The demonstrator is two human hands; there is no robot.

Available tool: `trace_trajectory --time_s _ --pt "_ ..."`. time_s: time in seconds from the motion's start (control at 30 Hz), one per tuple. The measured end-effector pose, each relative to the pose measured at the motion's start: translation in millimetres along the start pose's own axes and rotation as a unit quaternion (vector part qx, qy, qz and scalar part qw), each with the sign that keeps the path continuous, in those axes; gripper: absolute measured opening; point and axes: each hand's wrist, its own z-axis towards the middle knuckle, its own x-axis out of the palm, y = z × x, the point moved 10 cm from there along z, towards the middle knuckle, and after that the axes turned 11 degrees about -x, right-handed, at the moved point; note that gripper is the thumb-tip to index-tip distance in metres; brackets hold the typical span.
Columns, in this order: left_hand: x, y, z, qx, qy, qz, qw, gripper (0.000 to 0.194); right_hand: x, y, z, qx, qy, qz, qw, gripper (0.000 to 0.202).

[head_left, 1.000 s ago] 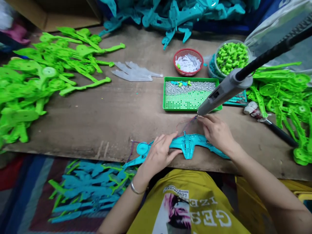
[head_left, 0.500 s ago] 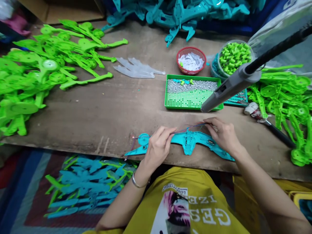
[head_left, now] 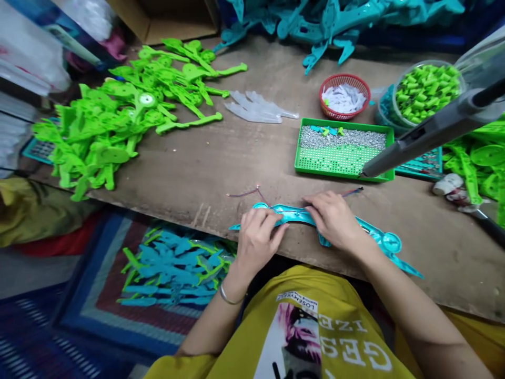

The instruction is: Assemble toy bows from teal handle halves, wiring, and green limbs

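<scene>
Head view showed the left hand (head_left: pixel 258 237) and right hand (head_left: pixel 333 218) both clamped on the teal plastic part (head_left: pixel 294 213), lower centre of the frame, with thin wires (head_left: pixel 245 193) trailing above it, below the green tray (head_left: pixel 343 158).

I've got two hands, my left hand (head_left: pixel 258 237) and my right hand (head_left: pixel 333 218), on one teal frame (head_left: pixel 298 215), and one bracelet (head_left: pixel 226 296) on me. On the counter (head_left: pixel 189 158) I count one red basket (head_left: pixel 345 115), one green tray (head_left: pixel 339 169), one gray tool (head_left: pixel 418 134) slanting over it, and two round tubs, a clear tub (head_left: pixel 410 69) and a teal-filled tub (head_left: pixel 389 109). Two loose heaps of green parts make a left heap (head_left: pixel 106 126) and a right heap (head_left: pixel 481 163). I see one cardboard box (head_left: pixel 169 29). The translucent blades (head_left: pixel 256 111) overlap; I can't tell their number.
</scene>
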Motion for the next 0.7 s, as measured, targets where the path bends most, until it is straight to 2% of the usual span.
trace_trajectory --time_s 0.07,0.1,0.17,0.27,0.4,0.47,0.53,0.6,0.7 --pt "9.4 -7 -3 0.021 0.011 0.008 1.000 0.014 16 -4 10 0.018 0.052 0.016 0.998 0.025" --pt "13.7 -9 -4 0.026 0.017 0.007 1.000 0.015 20 -7 12 0.026 0.059 0.038 0.997 0.024" --pt "18.5 -10 -5 0.032 0.019 0.005 0.999 0.014 21 -14 11 0.048 0.035 0.109 0.992 0.021" --pt "15.7 -12 -5 0.047 0.002 0.012 0.999 0.011 14 -29 3 0.096 -0.050 0.205 0.973 0.017" --pt "2.0 -21 -3 0.067 -0.016 0.055 0.996 0.012 3 -36 -4 0.120 -0.138 0.242 0.953 0.013" --pt "-5.5 -27 -1 0.070 -0.022 0.073 0.995 0.012 -13 -41 -10 0.143 -0.236 0.238 0.931 0.012" --pt "-9.9 -33 -1 0.070 -0.024 0.081 0.994 0.012 -30 -44 -22 0.163 -0.351 0.233 0.892 0.011" --pt "-9.5 -35 -1 0.068 -0.021 0.079 0.994 0.013 -40 -42 -33 0.165 -0.425 0.239 0.857 0.012" --pt "-0.7 -30 -4 0.054 -0.009 0.074 0.996 0.014 -46 -35 -41 0.140 -0.450 0.266 0.841 0.010"
